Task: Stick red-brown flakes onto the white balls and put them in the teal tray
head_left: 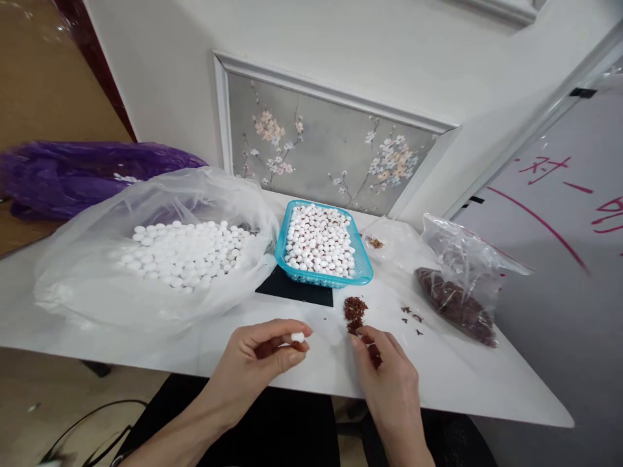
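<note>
My left hand (pixel 263 360) pinches a small white bead (pixel 297 337) between thumb and fingertips, near the table's front edge. My right hand (pixel 384 373) rests beside it with fingers curled, its fingertips touching a small pile of dark red bits (pixel 355 311); a few red bits lie under the fingers. A turquoise basket (pixel 363 263) full of white beads stands just beyond the hands. At left a clear plastic bag (pixel 87 272) lies open with many white beads (pixel 180 253) inside.
A clear bag of dark red bits (pixel 455 305) lies at right, with loose red bits (pixel 413 318) scattered near it. A purple bag (pixel 82 172) sits at far left. The white table (pixel 462 383) meets a wall panel painted with flowers (pixel 331 152).
</note>
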Demonstrator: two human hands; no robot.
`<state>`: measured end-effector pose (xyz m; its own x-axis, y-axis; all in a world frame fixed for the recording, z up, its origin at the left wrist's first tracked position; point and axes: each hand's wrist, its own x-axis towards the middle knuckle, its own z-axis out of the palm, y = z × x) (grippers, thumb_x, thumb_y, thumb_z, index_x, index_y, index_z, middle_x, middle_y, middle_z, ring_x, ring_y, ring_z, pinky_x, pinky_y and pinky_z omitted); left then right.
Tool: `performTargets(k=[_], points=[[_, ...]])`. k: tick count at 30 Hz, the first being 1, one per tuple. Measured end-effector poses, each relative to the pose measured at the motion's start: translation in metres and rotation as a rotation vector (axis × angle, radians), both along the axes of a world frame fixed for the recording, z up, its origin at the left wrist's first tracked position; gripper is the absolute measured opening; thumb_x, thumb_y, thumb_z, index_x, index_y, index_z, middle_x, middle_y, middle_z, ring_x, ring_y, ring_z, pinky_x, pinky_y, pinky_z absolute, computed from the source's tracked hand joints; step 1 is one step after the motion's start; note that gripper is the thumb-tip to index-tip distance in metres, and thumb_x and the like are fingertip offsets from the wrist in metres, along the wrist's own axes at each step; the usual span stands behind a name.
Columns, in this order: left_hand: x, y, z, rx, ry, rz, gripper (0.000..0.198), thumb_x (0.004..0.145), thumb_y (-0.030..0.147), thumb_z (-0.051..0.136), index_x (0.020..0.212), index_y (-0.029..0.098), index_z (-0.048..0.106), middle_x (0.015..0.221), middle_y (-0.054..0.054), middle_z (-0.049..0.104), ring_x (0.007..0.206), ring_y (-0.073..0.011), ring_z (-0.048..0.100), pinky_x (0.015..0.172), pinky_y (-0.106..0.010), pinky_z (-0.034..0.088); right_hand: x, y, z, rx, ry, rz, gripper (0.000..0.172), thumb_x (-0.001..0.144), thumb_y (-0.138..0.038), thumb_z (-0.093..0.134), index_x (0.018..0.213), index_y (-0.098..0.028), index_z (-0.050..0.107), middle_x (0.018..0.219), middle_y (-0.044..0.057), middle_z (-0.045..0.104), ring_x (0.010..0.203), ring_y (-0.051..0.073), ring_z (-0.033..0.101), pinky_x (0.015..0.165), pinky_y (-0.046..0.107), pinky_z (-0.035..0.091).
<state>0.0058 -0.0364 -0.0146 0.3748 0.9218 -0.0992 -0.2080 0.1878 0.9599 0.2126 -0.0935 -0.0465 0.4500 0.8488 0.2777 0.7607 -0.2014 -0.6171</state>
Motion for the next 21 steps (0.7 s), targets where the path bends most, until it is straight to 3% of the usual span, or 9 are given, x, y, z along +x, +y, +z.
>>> performTargets(k=[6,13,16,19,21], points=[[0.001,-0.007,0.014,0.03,0.02,-0.041,0.019,0.069,0.02,0.077,0.087,0.027,0.079,0.088,-0.003,0.076,0.078,-0.0171,0.068,0.073,-0.021,0.053,-0.004,0.01,-0.002,-0.11,-0.18,-0.066,0.023,0.087,-0.033,0.047,0.085,-0.022,0.066,0.086,0.005,0.067,0.068,0.02,0.063,0.057,0.03,0.044],[-0.002,-0.01,0.017,0.069,0.067,0.023,0.017,0.066,0.022,0.078,0.083,0.023,0.079,0.084,-0.005,0.076,0.075,-0.0206,0.068,0.072,-0.027,0.056,0.0,0.006,-0.002,-0.016,-0.155,-0.045,0.027,0.089,-0.035,0.043,0.081,-0.022,0.065,0.084,0.005,0.067,0.067,0.019,0.062,0.06,0.029,0.045],[0.004,-0.002,0.022,0.095,0.095,0.06,0.019,0.068,0.025,0.076,0.086,0.021,0.078,0.079,-0.004,0.076,0.07,-0.0199,0.067,0.069,-0.029,0.057,0.005,0.004,-0.004,0.009,-0.123,-0.08,0.029,0.089,-0.04,0.041,0.084,-0.022,0.063,0.082,0.006,0.068,0.066,0.02,0.062,0.063,0.031,0.046],[0.022,0.02,0.034,0.302,0.269,0.131,0.023,0.074,0.026,0.07,0.096,0.019,0.076,0.082,-0.005,0.075,0.075,-0.0223,0.067,0.071,-0.032,0.056,0.01,0.004,-0.008,-0.011,-0.088,-0.116,0.029,0.086,-0.042,0.041,0.084,-0.022,0.062,0.07,0.005,0.07,0.06,0.021,0.063,0.058,0.031,0.045],[0.034,0.038,0.045,0.511,0.384,0.168,0.031,0.081,0.023,0.061,0.111,0.018,0.07,0.102,-0.009,0.074,0.088,-0.0248,0.067,0.081,-0.035,0.054,0.012,0.004,-0.011,-0.022,-0.067,-0.129,0.027,0.083,-0.043,0.043,0.082,-0.023,0.062,0.068,0.005,0.07,0.059,0.022,0.064,0.056,0.031,0.045]])
